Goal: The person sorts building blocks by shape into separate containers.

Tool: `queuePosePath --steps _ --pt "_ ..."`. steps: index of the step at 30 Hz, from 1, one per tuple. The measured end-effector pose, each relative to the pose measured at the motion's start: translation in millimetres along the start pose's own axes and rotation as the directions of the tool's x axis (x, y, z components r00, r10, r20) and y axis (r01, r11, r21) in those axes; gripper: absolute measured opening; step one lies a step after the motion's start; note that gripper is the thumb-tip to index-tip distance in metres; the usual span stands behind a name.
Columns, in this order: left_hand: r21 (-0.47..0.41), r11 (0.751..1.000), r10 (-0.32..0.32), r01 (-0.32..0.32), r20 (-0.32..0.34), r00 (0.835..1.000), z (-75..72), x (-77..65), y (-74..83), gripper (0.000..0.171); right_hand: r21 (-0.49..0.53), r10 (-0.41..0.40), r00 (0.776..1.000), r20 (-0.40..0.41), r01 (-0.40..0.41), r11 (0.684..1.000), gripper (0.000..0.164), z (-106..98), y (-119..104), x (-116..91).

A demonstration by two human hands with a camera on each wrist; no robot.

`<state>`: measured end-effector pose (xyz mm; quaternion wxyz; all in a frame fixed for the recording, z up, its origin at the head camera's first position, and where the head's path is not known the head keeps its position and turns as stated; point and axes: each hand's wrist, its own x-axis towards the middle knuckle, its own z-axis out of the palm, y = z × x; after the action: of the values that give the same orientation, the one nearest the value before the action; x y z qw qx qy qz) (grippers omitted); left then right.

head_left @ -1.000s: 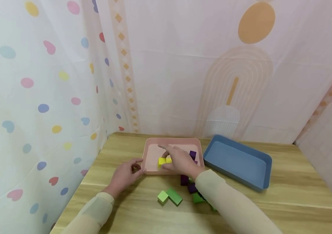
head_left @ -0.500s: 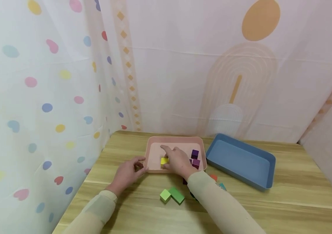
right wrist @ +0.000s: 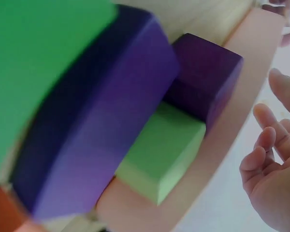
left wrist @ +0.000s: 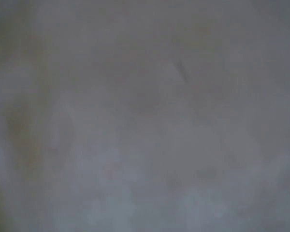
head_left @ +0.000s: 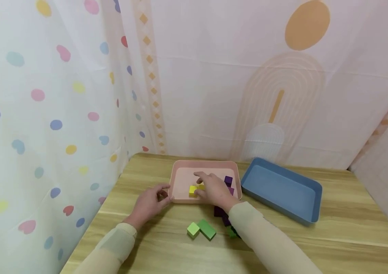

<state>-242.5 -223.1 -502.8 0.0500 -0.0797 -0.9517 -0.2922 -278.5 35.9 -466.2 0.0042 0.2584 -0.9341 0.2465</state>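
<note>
My left hand [head_left: 148, 203] holds the left end of a pink tray [head_left: 205, 164], its thumb and fingers at the rim and front corner. Over the middle of that tray is my right hand [head_left: 214, 189], index finger lifted and thumb close beside two yellow cubes [head_left: 193, 191]. In the right wrist view the right hand [right wrist: 275, 179] has its thumb and fingers apart, with nothing seen between them. Partly behind it in the head view are purple cubes [head_left: 228, 180] at the tray's right end. The left wrist view is a grey blur.
A blue tray [head_left: 281, 189] stands angled at the right. In front of the pink tray lie a light green cube [head_left: 193, 230] and a green block [head_left: 207, 229]. Dark purple blocks [head_left: 219, 211] and other green pieces are partly under the right sleeve. Curtains hang behind the table.
My right hand shifts left, then back slightly right; the second yellow cube, covered half a second ago, shows again. The left hand stays at the tray's end. The head view shifts slightly.
</note>
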Motion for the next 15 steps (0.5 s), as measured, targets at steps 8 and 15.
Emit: queuePosePath --steps 8,15 --pt "0.003 0.999 0.035 -0.035 -0.014 0.999 0.1 6.2 -3.3 0.046 0.126 -0.268 0.957 0.115 0.253 0.959 0.064 -18.5 6.0 -44.0" --pt "0.007 1.0 0.027 -0.027 -0.015 1.0 -3.0 2.5 -7.2 0.046 0.218 -0.36 0.876 0.321 0.302 0.928 0.066 -4.1 -2.4 -60.3"
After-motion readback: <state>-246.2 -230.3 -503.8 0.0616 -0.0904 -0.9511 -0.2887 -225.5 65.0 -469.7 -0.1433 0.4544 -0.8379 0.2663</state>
